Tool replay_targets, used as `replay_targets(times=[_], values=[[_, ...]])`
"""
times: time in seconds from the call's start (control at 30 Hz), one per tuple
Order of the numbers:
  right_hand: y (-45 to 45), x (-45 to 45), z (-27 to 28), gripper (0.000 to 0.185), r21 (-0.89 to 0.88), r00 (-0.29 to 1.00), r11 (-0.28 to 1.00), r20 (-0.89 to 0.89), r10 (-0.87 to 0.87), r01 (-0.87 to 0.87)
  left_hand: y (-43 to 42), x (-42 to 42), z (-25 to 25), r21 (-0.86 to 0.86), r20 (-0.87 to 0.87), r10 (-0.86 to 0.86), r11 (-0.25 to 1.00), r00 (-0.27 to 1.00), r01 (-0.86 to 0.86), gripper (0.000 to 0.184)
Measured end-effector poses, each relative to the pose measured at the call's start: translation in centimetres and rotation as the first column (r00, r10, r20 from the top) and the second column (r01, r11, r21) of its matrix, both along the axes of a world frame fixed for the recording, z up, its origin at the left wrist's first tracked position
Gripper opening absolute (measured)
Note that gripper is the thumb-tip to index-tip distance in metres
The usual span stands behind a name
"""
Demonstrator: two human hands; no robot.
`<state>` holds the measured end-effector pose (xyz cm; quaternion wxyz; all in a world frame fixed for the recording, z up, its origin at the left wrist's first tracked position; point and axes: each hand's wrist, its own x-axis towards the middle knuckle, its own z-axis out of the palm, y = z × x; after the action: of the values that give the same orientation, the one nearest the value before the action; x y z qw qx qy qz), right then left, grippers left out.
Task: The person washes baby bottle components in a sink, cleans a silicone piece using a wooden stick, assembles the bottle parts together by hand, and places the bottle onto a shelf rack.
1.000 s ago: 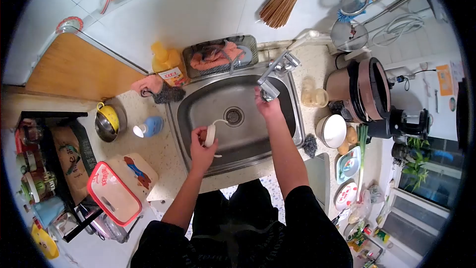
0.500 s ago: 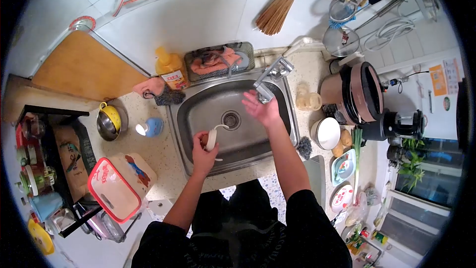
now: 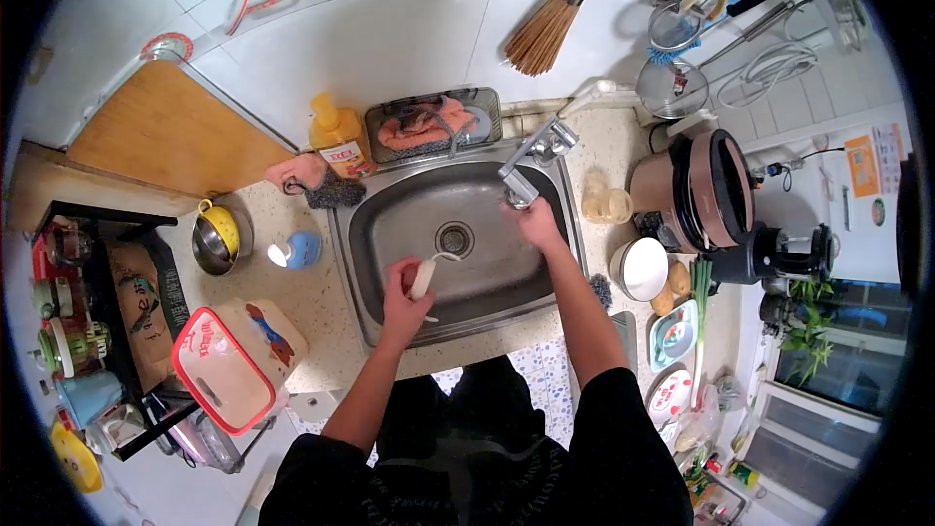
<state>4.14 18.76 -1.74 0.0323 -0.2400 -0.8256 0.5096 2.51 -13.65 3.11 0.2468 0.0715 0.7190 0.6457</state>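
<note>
My left hand (image 3: 404,297) is closed around a small off-white, rounded object (image 3: 423,279) over the left front part of the metal sink (image 3: 375,205). A thin, pale curved piece sticks out from its top and another from its bottom; its kind is not clear. My right hand (image 3: 536,226) is at the outlet end of the chrome faucet (image 3: 519,191), on the sink's right side. The faucet hides most of its fingers, so their grip cannot be made out. The drain (image 3: 454,240) lies between the two hands. No water stream shows.
Behind the sink stand a yellow soap bottle (image 3: 341,141) and a wire basket (image 3: 433,122) with a pink cloth. On the left are a blue bottle (image 3: 303,249) and a red-rimmed container (image 3: 226,370). To the right stand glass jars (image 3: 606,203), a white bowl (image 3: 643,266) and a cooker (image 3: 682,185).
My right hand, spread below the faucet before, has moved slightly right and drawn its fingers in at the outlet. My left hand has shifted slightly and turned the off-white object a little.
</note>
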Motion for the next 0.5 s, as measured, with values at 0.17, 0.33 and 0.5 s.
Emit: replay_targets(times=[0.17, 0.33, 0.5], values=[[-0.4, 0.4, 1.3, 0.023, -0.412, 0.988, 0.9, -0.004, -0.157, 0.141, 2.9, -1.4, 0.2, 0.056, 0.079, -0.259, 0.965, 0.963, 0.255, 0.064], [-0.3, 3.3, 0.8, 0.01, -0.348, 0.996, 0.935, -0.039, -0.086, 0.068, 8.9, -3.7, 1.7, -0.223, -0.132, -0.652, 0.753, 0.747, 0.618, 0.054], [-1.2, 4.5, 2.2, 0.02, -0.434, 0.985, 0.894, -0.065, -0.159, 0.115, 13.8, -4.2, 1.3, -0.301, -0.125, -0.805, 0.588, 0.58, 0.751, 0.06]])
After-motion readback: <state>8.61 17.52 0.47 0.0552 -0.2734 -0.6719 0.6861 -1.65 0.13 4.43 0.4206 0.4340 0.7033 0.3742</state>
